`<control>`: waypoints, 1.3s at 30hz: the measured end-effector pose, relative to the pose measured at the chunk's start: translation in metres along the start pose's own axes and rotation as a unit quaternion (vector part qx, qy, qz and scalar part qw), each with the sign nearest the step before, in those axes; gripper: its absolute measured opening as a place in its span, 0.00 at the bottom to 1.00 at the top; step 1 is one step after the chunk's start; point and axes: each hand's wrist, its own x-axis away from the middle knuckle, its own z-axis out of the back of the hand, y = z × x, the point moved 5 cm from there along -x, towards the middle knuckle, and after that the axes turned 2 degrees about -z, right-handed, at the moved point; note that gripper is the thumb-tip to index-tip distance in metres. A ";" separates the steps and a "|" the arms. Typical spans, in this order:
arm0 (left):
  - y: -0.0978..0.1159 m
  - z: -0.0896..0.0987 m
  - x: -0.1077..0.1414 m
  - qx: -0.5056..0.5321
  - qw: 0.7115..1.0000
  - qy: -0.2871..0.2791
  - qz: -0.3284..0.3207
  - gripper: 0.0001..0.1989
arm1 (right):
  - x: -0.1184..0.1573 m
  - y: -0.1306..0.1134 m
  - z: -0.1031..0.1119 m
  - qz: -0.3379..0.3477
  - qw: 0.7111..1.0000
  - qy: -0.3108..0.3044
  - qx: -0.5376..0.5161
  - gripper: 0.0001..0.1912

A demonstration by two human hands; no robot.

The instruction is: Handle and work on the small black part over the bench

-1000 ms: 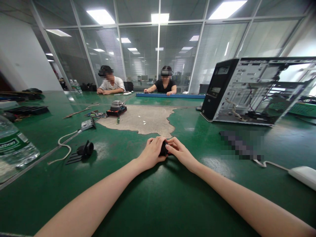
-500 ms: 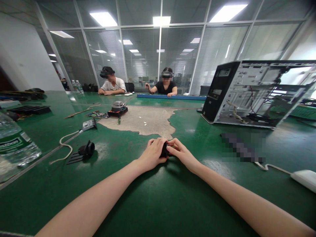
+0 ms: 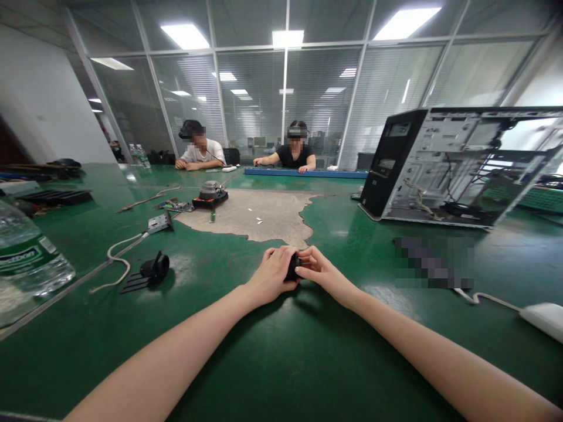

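Note:
Both of my hands meet over the green tabletop, around a small black part. My left hand wraps it from the left, fingers over its top and the thumb below. From the right, my right hand pinches its end between thumb and fingertips. Most of the part is covered by fingers, so its exact kind does not show. To the left lies a black round plastic piece with long prongs, apart from my hands.
An open computer case stands at the right. A blurred dark object and a white cable lie before it. A water bottle is at the left edge. Farther back are a small device and two seated people wearing headsets.
My right thumb and fingers have shifted slightly on the black part; my left hand keeps its hold. Across the table, one person's raised hand has come down to the tabletop.

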 end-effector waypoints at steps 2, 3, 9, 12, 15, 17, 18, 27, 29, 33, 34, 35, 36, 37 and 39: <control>0.000 0.000 0.000 0.005 1.000 0.005 0.001 0.26 | 0.000 0.002 0.001 -0.008 1.000 0.020 -0.006 0.13; 0.000 0.000 0.000 0.006 1.000 0.006 0.002 0.26 | -0.001 0.003 0.001 -0.011 1.000 0.028 -0.006 0.13; -0.001 -0.002 -0.001 0.010 1.000 0.003 0.002 0.28 | -0.002 0.007 0.003 -0.022 0.999 0.041 0.022 0.14; -0.002 -0.002 -0.001 0.009 1.000 0.002 0.005 0.27 | 0.000 0.001 0.001 -0.012 1.000 0.011 0.011 0.15; -0.002 -0.002 -0.001 0.011 1.000 0.001 0.009 0.27 | 0.002 -0.003 -0.001 0.006 1.000 -0.005 0.002 0.18; -0.002 -0.002 -0.001 0.015 1.000 0.001 0.008 0.27 | 0.002 -0.002 -0.001 0.006 1.000 0.008 0.000 0.16; -0.001 -0.002 -0.001 0.017 1.000 0.001 0.007 0.27 | 0.002 -0.001 -0.001 0.003 1.000 0.018 -0.001 0.15; -0.001 -0.001 -0.001 0.011 1.000 0.001 0.009 0.26 | -0.001 0.005 0.002 0.001 0.998 0.021 0.059 0.14; -0.001 -0.001 -0.001 0.010 1.000 -0.001 0.010 0.26 | 0.000 0.002 0.002 0.008 0.999 -0.002 0.048 0.15; 0.000 -0.001 -0.001 0.010 1.000 -0.002 0.010 0.27 | 0.003 -0.003 0.001 0.015 1.000 -0.005 0.022 0.15; 0.000 -0.001 -0.001 0.011 1.000 0.000 0.009 0.26 | 0.003 -0.003 0.001 0.011 1.000 0.006 0.019 0.14; 0.000 -0.001 -0.001 0.011 1.000 0.001 0.007 0.26 | 0.002 -0.002 0.001 0.007 1.000 0.015 0.017 0.13; 0.000 -0.001 -0.001 0.011 1.000 0.001 0.007 0.26 | 0.001 -0.001 0.002 0.003 1.000 0.023 0.016 0.13; -0.001 -0.001 -0.001 0.011 1.000 0.002 0.006 0.26 | 0.000 0.001 0.002 0.001 0.999 0.029 0.015 0.13; -0.001 -0.001 -0.001 0.009 1.000 0.002 0.004 0.25 | -0.001 0.004 0.002 -0.001 0.999 0.033 0.020 0.15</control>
